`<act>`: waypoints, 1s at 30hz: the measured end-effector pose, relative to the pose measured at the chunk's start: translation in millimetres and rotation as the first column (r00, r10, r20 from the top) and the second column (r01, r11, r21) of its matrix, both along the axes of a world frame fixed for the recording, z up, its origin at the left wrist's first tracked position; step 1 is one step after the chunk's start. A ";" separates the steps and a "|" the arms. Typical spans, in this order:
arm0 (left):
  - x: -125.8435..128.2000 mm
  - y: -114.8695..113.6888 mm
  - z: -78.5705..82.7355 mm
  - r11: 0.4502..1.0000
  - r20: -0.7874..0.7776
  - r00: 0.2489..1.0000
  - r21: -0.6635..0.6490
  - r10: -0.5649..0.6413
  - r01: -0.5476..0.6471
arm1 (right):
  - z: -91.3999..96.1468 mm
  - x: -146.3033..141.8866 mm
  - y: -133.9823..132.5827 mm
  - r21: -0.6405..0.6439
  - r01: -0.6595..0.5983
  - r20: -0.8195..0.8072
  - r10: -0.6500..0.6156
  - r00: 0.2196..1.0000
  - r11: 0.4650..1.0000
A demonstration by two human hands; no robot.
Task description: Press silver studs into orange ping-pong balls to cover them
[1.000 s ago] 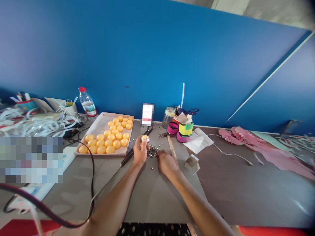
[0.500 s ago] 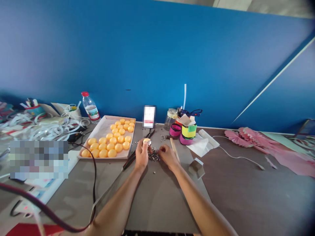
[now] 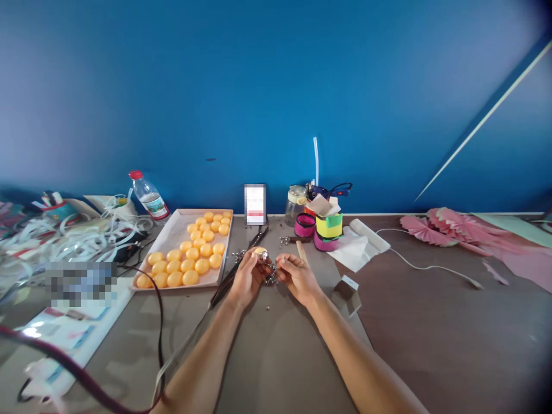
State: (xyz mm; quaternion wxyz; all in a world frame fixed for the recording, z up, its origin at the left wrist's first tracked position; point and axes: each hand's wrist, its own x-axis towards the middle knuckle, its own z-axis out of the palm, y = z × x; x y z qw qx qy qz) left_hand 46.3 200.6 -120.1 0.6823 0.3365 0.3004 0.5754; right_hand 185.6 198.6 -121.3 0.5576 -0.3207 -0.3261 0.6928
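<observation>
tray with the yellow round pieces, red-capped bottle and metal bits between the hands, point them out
Tray (image 3: pixel 175 233), head view: on its bare inner floor
Bottle (image 3: pixel 149 197), head view: middle of its body
Metal bits (image 3: pixel 271 280), head view: visible part of the pile

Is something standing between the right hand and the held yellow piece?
Nothing visible stands between the right hand and the yellow piece in the left hand; the metal bits seem lower, on the table.
</observation>
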 end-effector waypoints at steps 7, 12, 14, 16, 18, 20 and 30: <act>-5.5 -0.9 2.0 0.989 0.116 0.984 -0.045 -0.135 0.141 | 5.6 3.1 -0.4 0.015 -0.004 -0.037 0.004 0.999 1.000; -3.6 -0.1 -1.9 0.991 0.056 0.991 -0.047 -0.122 0.125 | 5.2 -1.7 -2.8 0.023 0.006 0.015 -0.006 1.000 1.000; -2.0 0.1 -2.7 0.992 0.024 0.992 -0.030 -0.120 0.121 | 4.1 -3.7 -3.1 0.033 0.023 0.031 -0.024 0.999 0.999; -0.2 0.1 -2.7 0.992 0.001 0.992 -0.011 -0.128 0.128 | 3.2 -5.2 -3.3 0.051 0.036 0.065 -0.039 0.997 0.998; 1.7 -0.2 -2.4 0.991 -0.010 0.991 -0.003 -0.130 0.130 | 2.5 -6.2 -3.3 0.073 0.045 0.113 -0.053 0.992 0.996; 3.2 -0.6 -2.4 0.992 -0.013 0.992 0.004 -0.127 0.127 | 1.8 -6.8 -3.4 0.087 0.049 0.149 -0.061 0.987 0.995; 5.4 -1.3 -6.2 0.992 -0.022 0.993 0.045 -0.119 0.119 | -1.8 -6.6 -2.4 0.097 0.025 0.180 -0.042 0.983 0.995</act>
